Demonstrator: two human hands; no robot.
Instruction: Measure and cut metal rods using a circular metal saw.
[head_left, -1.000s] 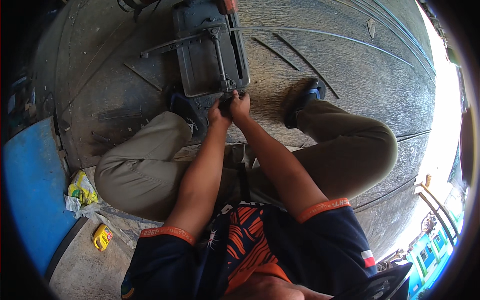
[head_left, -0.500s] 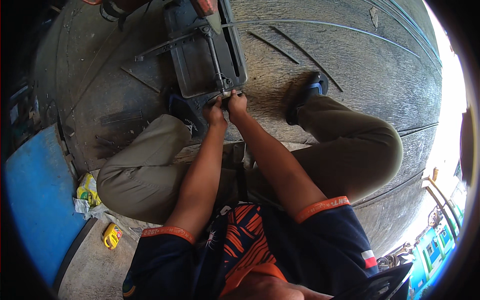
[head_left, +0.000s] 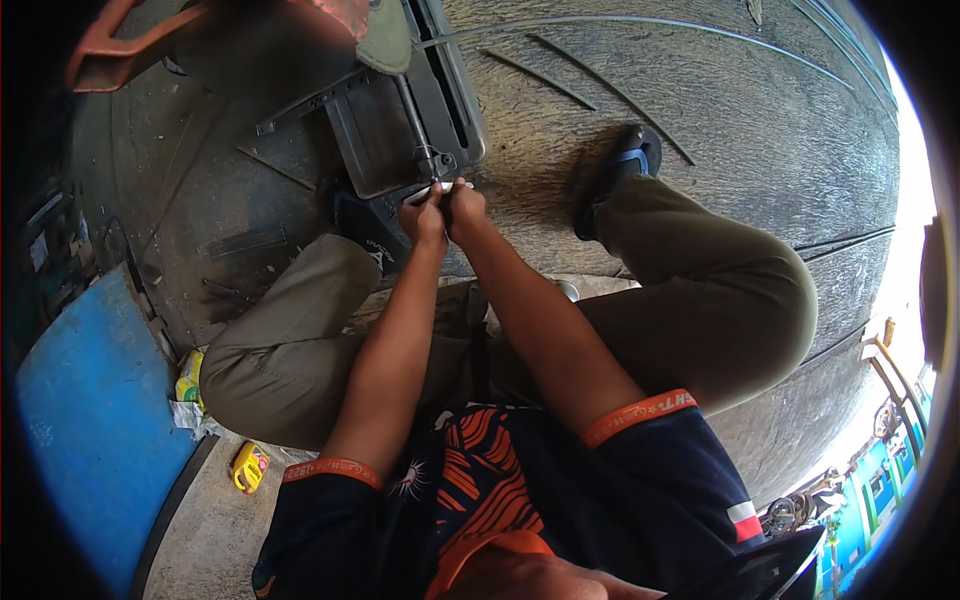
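A: The red handle (head_left: 115,47) had been brought further into view. Fingers?
B: Left hand (head_left: 424,219) and right hand (head_left: 466,207) were curled closed on a pale bar (head_left: 447,186) at the clamp screw's (head_left: 412,118) near end. Clamp-turning was presumed, even twisting called for.
A: Room?
B: Floor (head_left: 530,150) was left open between metal base (head_left: 372,150) and right shoe (head_left: 612,182).
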